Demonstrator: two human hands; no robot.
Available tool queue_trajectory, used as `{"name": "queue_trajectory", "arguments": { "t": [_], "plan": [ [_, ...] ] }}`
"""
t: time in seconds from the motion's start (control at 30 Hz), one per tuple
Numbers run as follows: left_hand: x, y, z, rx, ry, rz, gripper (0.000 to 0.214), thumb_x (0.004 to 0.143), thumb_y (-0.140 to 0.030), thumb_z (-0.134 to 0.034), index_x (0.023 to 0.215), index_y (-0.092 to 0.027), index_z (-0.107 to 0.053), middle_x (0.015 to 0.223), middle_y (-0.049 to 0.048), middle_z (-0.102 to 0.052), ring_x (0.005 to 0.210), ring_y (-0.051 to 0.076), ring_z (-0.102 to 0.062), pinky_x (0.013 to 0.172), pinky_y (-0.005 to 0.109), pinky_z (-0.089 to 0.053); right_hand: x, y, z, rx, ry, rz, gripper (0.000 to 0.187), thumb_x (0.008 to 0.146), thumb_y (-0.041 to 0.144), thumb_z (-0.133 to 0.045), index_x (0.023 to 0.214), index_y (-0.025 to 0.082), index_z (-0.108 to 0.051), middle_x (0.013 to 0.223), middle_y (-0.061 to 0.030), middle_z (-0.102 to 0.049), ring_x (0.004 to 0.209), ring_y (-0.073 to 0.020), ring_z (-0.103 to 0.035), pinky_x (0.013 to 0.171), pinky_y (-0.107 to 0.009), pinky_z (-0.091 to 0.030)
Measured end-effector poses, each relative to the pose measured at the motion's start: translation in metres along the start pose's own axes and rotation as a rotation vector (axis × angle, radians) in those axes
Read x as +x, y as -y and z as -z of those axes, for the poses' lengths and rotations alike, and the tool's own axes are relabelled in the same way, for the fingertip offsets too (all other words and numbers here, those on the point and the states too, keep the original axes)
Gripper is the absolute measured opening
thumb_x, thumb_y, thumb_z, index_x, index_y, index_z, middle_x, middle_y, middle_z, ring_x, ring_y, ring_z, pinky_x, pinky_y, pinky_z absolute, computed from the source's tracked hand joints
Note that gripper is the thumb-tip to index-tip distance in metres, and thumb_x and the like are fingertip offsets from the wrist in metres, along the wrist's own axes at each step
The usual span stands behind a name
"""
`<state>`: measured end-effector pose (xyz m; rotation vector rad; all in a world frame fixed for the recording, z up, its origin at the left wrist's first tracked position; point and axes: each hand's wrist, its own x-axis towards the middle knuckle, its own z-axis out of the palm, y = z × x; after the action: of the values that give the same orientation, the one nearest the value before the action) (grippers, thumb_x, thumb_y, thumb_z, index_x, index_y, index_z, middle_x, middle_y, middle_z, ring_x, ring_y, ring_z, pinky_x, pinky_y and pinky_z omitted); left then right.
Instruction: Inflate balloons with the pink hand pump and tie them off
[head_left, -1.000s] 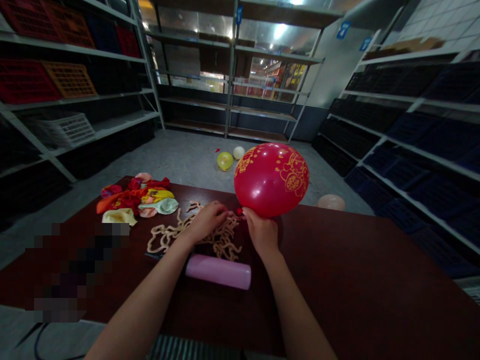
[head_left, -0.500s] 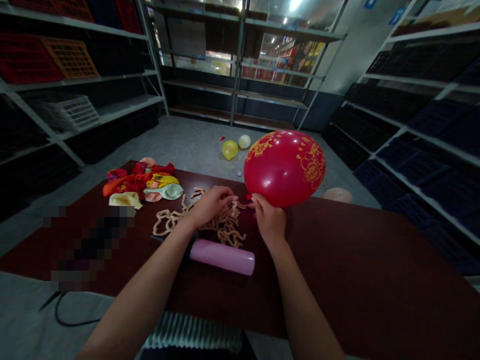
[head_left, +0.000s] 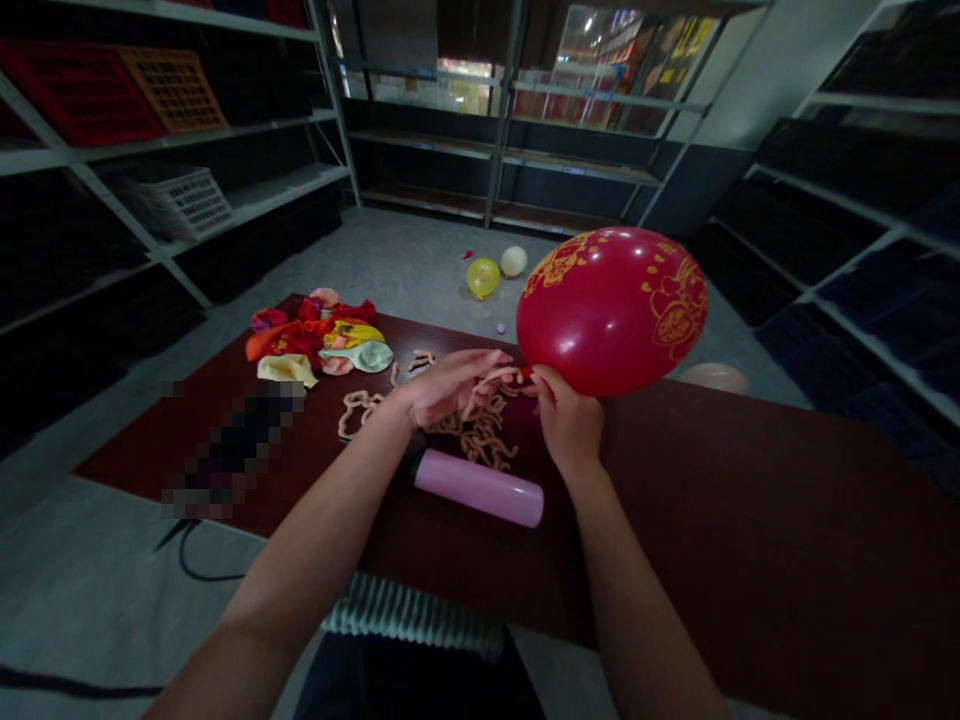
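Observation:
A red inflated balloon [head_left: 611, 310] with yellow printed figures stands over the right part of the table. My right hand [head_left: 568, 420] pinches its neck, fingers closed, just below the balloon's left side. Opposite it, my left hand [head_left: 457, 385] has fairly straight fingers with a tan cord [head_left: 496, 377] between them, its end reaching the balloon's neck. Under and around my left hand lies a tangled heap of tan cords [head_left: 487, 435]. Nearer to me, a pink cylinder [head_left: 480, 488] lies on its side; its left end is dark.
Several limp balloons [head_left: 319, 335] lie on the dark table [head_left: 712, 520] at the left, near a pixelated item [head_left: 236, 445]. On the floor are a yellow balloon [head_left: 483, 278], a white balloon [head_left: 513, 262] and a pale balloon [head_left: 715, 378]. Shelves with crates [head_left: 176, 90] surround the table.
The view has shifted, so most things sit farther right and higher. My left hand has lifted from the heap with a tan cord, now at the balloon's neck. My right hand still pinches the neck.

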<state>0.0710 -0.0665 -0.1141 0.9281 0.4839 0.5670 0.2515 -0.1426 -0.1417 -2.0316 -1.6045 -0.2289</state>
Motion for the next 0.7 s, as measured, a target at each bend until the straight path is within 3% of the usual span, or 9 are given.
{"name": "queue_trajectory", "arguments": {
  "t": [0.1, 0.23, 0.3, 0.37, 0.5, 0.7],
  "plan": [
    [0.005, 0.004, 0.001, 0.175, -0.052, -0.117, 0.024, 0.081, -0.026, -0.077, 0.097, -0.014, -0.066, 0.088, 0.0048, -0.066, 0.062, 0.008, -0.054, 0.055, 0.02, -0.043, 0.0, -0.001, 0.0, 0.008, -0.007, 0.009, 0.037, 0.098, 0.04, -0.044, 0.116, 0.026, -0.073, 0.076, -0.0063, -0.076, 0.063, -0.0191, -0.068, 0.06, -0.026, -0.042],
    [0.01, 0.005, -0.003, 0.451, -0.202, -0.591, 0.015, 0.084, -0.023, -0.072, 0.094, -0.013, -0.066, 0.097, 0.0067, -0.07, 0.089, 0.015, -0.065, 0.083, 0.028, -0.05, 0.0, 0.0, 0.0, 0.107, -0.024, -0.004, 0.035, 0.097, 0.039, -0.047, 0.114, 0.024, -0.073, 0.078, -0.0061, -0.076, 0.068, -0.0201, -0.07, 0.066, -0.028, -0.046],
    [0.006, 0.002, -0.009, 0.618, -0.242, -0.799, 0.012, 0.087, -0.022, -0.069, 0.096, -0.014, -0.067, 0.098, 0.007, -0.07, 0.095, 0.017, -0.065, 0.089, 0.03, -0.049, 0.001, 0.001, 0.001, 0.231, -0.005, -0.01, 0.035, 0.097, 0.038, -0.047, 0.114, 0.023, -0.073, 0.075, -0.0041, -0.076, 0.068, -0.019, -0.071, 0.069, -0.027, -0.048],
    [0.0, -0.001, -0.017, 0.759, -0.209, -0.933, 0.009, 0.089, -0.02, -0.067, 0.097, -0.015, -0.068, 0.099, 0.0077, -0.071, 0.095, 0.017, -0.065, 0.089, 0.031, -0.049, 0.001, 0.002, 0.003, 0.361, 0.026, -0.012, 0.034, 0.097, 0.037, -0.046, 0.114, 0.023, -0.072, 0.074, -0.0016, -0.076, 0.064, -0.0164, -0.07, 0.07, -0.026, -0.05],
    [-0.005, -0.001, -0.026, 0.979, -0.116, -1.073, 0.011, 0.092, -0.012, -0.062, 0.094, -0.017, -0.071, 0.096, 0.0068, -0.071, 0.096, 0.017, -0.065, 0.092, 0.034, -0.048, 0.0, 0.006, 0.006, 0.453, 0.044, 0.006, 0.03, 0.094, 0.034, -0.048, 0.108, 0.022, -0.072, 0.076, -0.0005, -0.076, 0.06, -0.0141, -0.069, 0.068, -0.025, -0.051],
    [0.002, 0.004, -0.017, 1.093, -0.129, -1.133, 0.021, 0.091, -0.006, -0.057, 0.092, -0.019, -0.074, 0.1, 0.0072, -0.069, 0.099, 0.018, -0.063, 0.093, 0.037, -0.046, -0.001, 0.012, 0.002, 0.724, 0.11, -0.016, 0.025, 0.092, 0.035, -0.05, 0.104, 0.023, -0.069, 0.084, 0.0, -0.074, 0.056, -0.0128, -0.067, 0.058, -0.026, -0.053]
  ]
}}
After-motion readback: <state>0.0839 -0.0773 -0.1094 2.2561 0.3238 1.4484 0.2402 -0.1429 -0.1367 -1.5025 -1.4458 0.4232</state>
